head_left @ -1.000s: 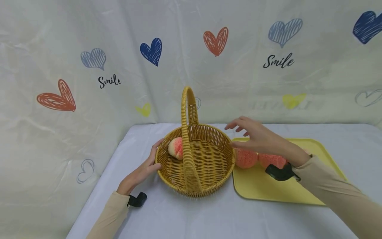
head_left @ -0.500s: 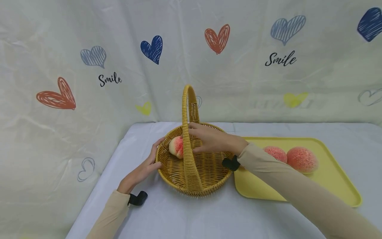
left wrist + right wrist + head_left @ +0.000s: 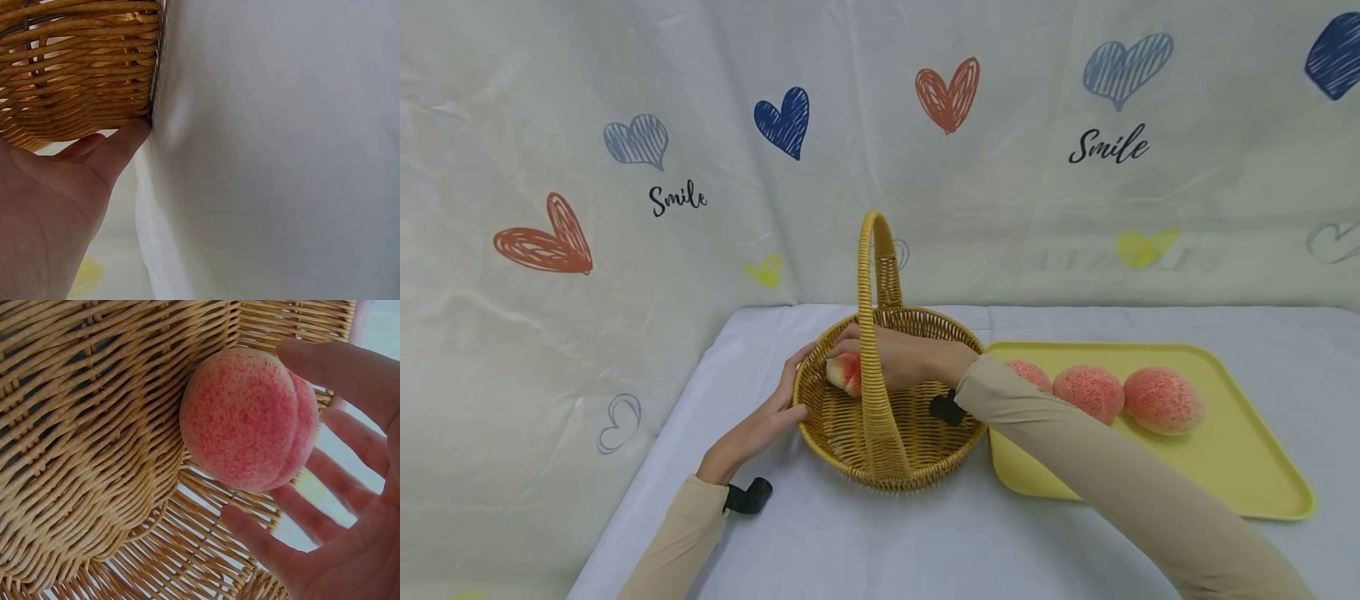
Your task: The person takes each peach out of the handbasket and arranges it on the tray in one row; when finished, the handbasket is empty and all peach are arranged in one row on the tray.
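Observation:
A round wicker basket (image 3: 925, 417) with a tall handle stands on the table. Inside at its left lies a pink-and-cream peach (image 3: 247, 419), partly hidden in the head view by the handle and the right hand. My left hand (image 3: 760, 425) holds the basket's left side from outside, thumb near the rim; the left wrist view shows a fingertip at its base. My right hand (image 3: 910, 354) reaches inside under the handle. In the right wrist view, its thumb tip touches the peach's edge while the spread fingers lie around and behind it, not closed.
A yellow tray (image 3: 1262, 467) sits right of the basket, close to its rim. Three pink peaches lie in a row on it, including the rightmost peach (image 3: 1163, 401); my right sleeve (image 3: 1097, 467) partly covers the others. Behind the white table hangs a heart-printed cloth (image 3: 1015, 167).
My right hand has moved left from beside the tray, into the basket and up to the peach. More of the tray's peaches now show. The left hand and basket have stayed in place.

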Demonstrator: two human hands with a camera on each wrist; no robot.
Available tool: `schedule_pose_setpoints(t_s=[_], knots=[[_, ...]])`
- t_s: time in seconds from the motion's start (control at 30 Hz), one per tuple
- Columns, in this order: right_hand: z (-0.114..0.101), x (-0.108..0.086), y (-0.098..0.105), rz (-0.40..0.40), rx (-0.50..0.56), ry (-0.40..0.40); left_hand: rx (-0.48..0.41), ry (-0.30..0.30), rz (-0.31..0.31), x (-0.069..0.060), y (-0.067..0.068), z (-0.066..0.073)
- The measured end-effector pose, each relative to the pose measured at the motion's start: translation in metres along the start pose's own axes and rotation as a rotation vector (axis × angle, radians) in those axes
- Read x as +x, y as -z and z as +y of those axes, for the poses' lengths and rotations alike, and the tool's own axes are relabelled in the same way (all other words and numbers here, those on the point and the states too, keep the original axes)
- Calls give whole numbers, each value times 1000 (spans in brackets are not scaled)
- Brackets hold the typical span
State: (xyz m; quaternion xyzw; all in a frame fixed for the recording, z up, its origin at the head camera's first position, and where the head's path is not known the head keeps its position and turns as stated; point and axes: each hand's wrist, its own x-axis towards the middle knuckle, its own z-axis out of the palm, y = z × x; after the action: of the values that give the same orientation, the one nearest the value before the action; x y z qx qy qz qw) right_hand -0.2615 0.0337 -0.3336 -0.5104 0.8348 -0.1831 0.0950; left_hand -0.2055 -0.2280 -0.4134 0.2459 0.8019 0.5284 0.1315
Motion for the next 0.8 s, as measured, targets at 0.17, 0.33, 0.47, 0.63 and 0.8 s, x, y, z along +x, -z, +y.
schedule_pose_setpoints(t_s=[0.17,0.33,0.47,0.63,0.8], knots=[[2,-2,-1,69,7,-15,1,2,-5,2,0,1],[7,-1,-5,77,30,-24,-2,-1,-3,2,0,1],[7,2,-9,74,63,-39,2,-5,1,2,0,1],[7,6,-11,82,40,-59,1,14,11,1,-1,1],[6,8,-13,54,67,-73,-8,23,12,1,-2,1]])
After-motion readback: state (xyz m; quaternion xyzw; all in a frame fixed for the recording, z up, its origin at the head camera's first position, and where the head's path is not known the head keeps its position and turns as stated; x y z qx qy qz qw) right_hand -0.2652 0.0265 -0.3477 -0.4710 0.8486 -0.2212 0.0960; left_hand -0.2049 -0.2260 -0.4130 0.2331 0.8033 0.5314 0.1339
